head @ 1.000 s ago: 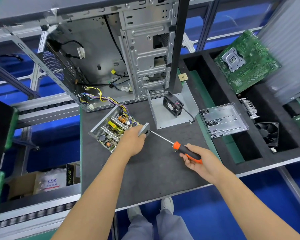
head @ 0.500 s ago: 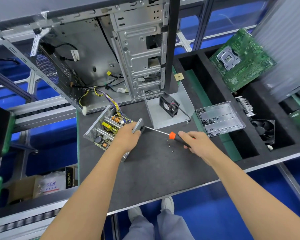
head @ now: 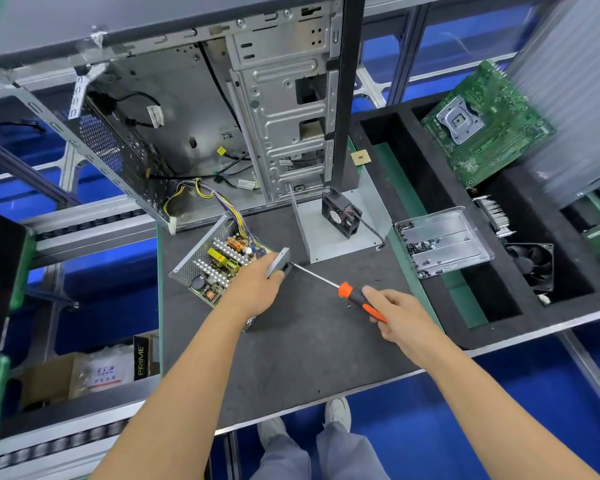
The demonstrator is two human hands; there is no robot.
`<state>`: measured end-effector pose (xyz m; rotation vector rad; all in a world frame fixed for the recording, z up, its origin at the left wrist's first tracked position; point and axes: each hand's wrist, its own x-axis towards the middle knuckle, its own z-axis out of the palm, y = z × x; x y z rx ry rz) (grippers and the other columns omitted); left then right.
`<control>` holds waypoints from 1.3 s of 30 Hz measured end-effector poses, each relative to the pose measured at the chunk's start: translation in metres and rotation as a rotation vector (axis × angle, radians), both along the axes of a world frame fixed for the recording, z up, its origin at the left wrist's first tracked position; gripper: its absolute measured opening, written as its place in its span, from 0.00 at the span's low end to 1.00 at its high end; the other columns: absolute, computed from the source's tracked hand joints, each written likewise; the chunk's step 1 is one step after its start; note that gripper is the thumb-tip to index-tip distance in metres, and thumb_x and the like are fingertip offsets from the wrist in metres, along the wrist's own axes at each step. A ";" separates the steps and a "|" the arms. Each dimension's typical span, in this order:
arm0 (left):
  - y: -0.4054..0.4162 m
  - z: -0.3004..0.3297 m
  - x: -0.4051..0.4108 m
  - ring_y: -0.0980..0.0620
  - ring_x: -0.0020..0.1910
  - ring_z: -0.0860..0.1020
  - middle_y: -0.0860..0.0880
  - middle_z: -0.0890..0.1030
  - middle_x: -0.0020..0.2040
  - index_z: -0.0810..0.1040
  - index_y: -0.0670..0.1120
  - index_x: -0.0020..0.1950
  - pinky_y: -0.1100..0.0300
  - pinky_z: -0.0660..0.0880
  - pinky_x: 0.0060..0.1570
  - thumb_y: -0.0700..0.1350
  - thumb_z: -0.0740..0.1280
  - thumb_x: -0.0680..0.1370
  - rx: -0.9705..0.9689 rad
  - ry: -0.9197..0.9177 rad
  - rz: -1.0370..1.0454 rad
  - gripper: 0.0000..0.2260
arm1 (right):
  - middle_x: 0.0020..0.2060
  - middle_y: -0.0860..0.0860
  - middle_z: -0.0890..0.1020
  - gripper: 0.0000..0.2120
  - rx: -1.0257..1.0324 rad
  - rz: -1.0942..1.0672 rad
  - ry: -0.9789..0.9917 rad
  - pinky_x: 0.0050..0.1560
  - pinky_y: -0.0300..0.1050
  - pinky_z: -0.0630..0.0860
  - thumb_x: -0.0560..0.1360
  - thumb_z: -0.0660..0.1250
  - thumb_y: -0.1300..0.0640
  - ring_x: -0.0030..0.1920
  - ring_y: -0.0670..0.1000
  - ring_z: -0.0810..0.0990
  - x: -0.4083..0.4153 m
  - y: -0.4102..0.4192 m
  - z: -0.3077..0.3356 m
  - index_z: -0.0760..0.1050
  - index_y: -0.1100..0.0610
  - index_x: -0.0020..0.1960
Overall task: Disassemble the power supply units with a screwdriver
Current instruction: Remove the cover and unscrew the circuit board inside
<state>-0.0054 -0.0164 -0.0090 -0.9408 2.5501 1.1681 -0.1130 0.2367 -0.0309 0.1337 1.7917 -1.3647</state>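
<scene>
Gripping screwdriver (head: 359,299) still, right hand (head: 397,315) slid back; left hand (head: 257,289) holds supply (head: 219,261).

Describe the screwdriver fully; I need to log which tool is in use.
The orange-and-black-handled screwdriver has a long, thin, bare metal shaft. It lies nearly level above the dark grey work mat, tip pointing left at the end wall of the open grey metal power supply unit. The right hand grips its handle; the left hand holds the unit.
</scene>
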 end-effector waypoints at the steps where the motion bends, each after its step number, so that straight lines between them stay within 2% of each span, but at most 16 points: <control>1: 0.000 0.000 0.000 0.46 0.55 0.74 0.48 0.77 0.61 0.71 0.54 0.73 0.57 0.68 0.51 0.47 0.61 0.83 -0.002 -0.001 -0.001 0.17 | 0.37 0.53 0.77 0.11 -0.090 -0.067 -0.009 0.31 0.40 0.67 0.73 0.74 0.49 0.29 0.49 0.69 0.001 0.002 0.001 0.81 0.56 0.49; 4: 0.000 -0.001 0.000 0.46 0.55 0.74 0.49 0.77 0.61 0.70 0.54 0.74 0.56 0.69 0.52 0.47 0.61 0.83 -0.005 0.000 0.008 0.18 | 0.42 0.55 0.78 0.16 -0.187 -0.161 -0.130 0.34 0.41 0.74 0.73 0.75 0.48 0.32 0.49 0.75 0.003 -0.001 0.001 0.78 0.55 0.55; 6: 0.001 -0.001 0.000 0.45 0.54 0.75 0.48 0.77 0.59 0.71 0.54 0.73 0.55 0.71 0.52 0.47 0.61 0.83 -0.013 0.003 0.005 0.17 | 0.38 0.58 0.80 0.25 -0.079 -0.099 -0.238 0.26 0.41 0.70 0.77 0.61 0.34 0.27 0.50 0.74 0.006 -0.004 0.005 0.78 0.55 0.55; 8: 0.001 -0.001 0.000 0.44 0.52 0.75 0.47 0.78 0.57 0.73 0.53 0.70 0.54 0.71 0.49 0.46 0.61 0.83 -0.019 0.009 0.008 0.15 | 0.33 0.58 0.81 0.29 0.055 0.000 -0.210 0.22 0.38 0.63 0.79 0.51 0.32 0.22 0.49 0.69 0.007 -0.004 0.006 0.79 0.53 0.55; 12: 0.002 -0.002 0.000 0.44 0.50 0.75 0.46 0.78 0.55 0.74 0.52 0.68 0.56 0.68 0.46 0.46 0.61 0.83 -0.025 0.012 0.017 0.14 | 0.41 0.57 0.79 0.11 -0.077 -0.103 -0.026 0.32 0.41 0.73 0.79 0.67 0.50 0.30 0.49 0.75 0.008 0.002 -0.001 0.78 0.56 0.56; 14: 0.003 -0.001 -0.001 0.44 0.50 0.74 0.45 0.78 0.54 0.75 0.51 0.67 0.56 0.68 0.45 0.45 0.61 0.83 -0.024 0.011 0.020 0.13 | 0.47 0.56 0.76 0.14 -0.214 -0.216 -0.085 0.39 0.41 0.75 0.75 0.73 0.55 0.35 0.49 0.77 0.009 0.004 0.001 0.77 0.56 0.59; 16: 0.003 -0.001 0.000 0.44 0.49 0.75 0.45 0.78 0.53 0.75 0.51 0.67 0.55 0.69 0.45 0.45 0.61 0.83 -0.025 0.009 0.022 0.13 | 0.46 0.59 0.80 0.20 -0.248 -0.206 -0.214 0.37 0.42 0.76 0.75 0.71 0.45 0.36 0.51 0.80 0.010 0.002 0.009 0.75 0.58 0.60; 19: 0.003 0.000 0.000 0.45 0.47 0.75 0.46 0.78 0.51 0.75 0.51 0.66 0.55 0.68 0.42 0.45 0.61 0.83 -0.022 0.013 0.018 0.13 | 0.36 0.60 0.83 0.32 0.029 -0.059 -0.253 0.24 0.40 0.70 0.78 0.51 0.30 0.26 0.50 0.76 0.012 -0.002 0.014 0.76 0.57 0.57; 21: 0.003 0.000 0.000 0.45 0.45 0.74 0.46 0.78 0.50 0.75 0.50 0.65 0.55 0.68 0.41 0.45 0.61 0.82 -0.019 0.014 0.017 0.12 | 0.33 0.57 0.81 0.26 0.044 -0.044 -0.192 0.23 0.39 0.67 0.81 0.55 0.37 0.24 0.49 0.72 0.015 -0.001 0.012 0.76 0.59 0.58; 23: 0.003 0.001 0.000 0.45 0.45 0.74 0.45 0.78 0.51 0.75 0.50 0.64 0.55 0.68 0.41 0.45 0.61 0.82 -0.021 0.008 0.020 0.11 | 0.39 0.57 0.80 0.15 -0.101 -0.124 -0.143 0.31 0.41 0.72 0.80 0.66 0.50 0.30 0.49 0.75 0.017 0.003 0.005 0.75 0.59 0.61; 25: 0.003 0.001 0.000 0.45 0.46 0.74 0.45 0.78 0.52 0.75 0.50 0.65 0.55 0.68 0.42 0.45 0.61 0.83 -0.025 0.005 0.018 0.12 | 0.47 0.58 0.78 0.17 -0.220 -0.205 -0.125 0.41 0.43 0.75 0.76 0.72 0.58 0.38 0.50 0.78 0.019 0.006 0.006 0.74 0.57 0.63; 27: 0.003 0.002 -0.001 0.45 0.47 0.74 0.45 0.78 0.52 0.75 0.50 0.66 0.55 0.68 0.42 0.45 0.61 0.83 -0.020 0.008 0.019 0.12 | 0.48 0.59 0.79 0.19 -0.269 -0.242 -0.204 0.42 0.44 0.76 0.76 0.71 0.49 0.39 0.52 0.80 0.018 0.002 0.010 0.75 0.57 0.62; 30: 0.004 0.002 -0.001 0.45 0.48 0.75 0.45 0.78 0.54 0.75 0.50 0.67 0.56 0.68 0.44 0.44 0.61 0.83 -0.002 0.012 0.027 0.13 | 0.40 0.61 0.83 0.29 -0.086 -0.130 -0.295 0.30 0.42 0.74 0.78 0.55 0.32 0.30 0.52 0.79 0.018 -0.002 0.018 0.75 0.56 0.58; 32: 0.004 0.002 -0.001 0.44 0.49 0.75 0.45 0.78 0.54 0.75 0.49 0.68 0.56 0.68 0.44 0.44 0.61 0.83 0.007 0.014 0.028 0.14 | 0.34 0.58 0.82 0.23 -0.010 -0.073 -0.223 0.26 0.40 0.70 0.81 0.55 0.37 0.26 0.50 0.74 0.019 -0.001 0.017 0.76 0.55 0.58; 36: 0.004 0.002 -0.003 0.44 0.50 0.75 0.45 0.78 0.54 0.75 0.50 0.69 0.56 0.69 0.46 0.44 0.61 0.83 0.023 0.011 0.040 0.14 | 0.47 0.58 0.80 0.13 -0.201 -0.225 -0.062 0.42 0.42 0.77 0.77 0.71 0.58 0.37 0.49 0.79 0.022 0.003 0.007 0.75 0.57 0.59; 39: 0.003 0.002 -0.002 0.47 0.47 0.75 0.46 0.78 0.53 0.75 0.50 0.68 0.56 0.69 0.42 0.44 0.62 0.83 0.035 0.018 0.055 0.14 | 0.47 0.59 0.81 0.20 -0.313 -0.307 -0.214 0.40 0.42 0.79 0.75 0.71 0.48 0.39 0.52 0.81 0.020 0.001 0.012 0.75 0.59 0.60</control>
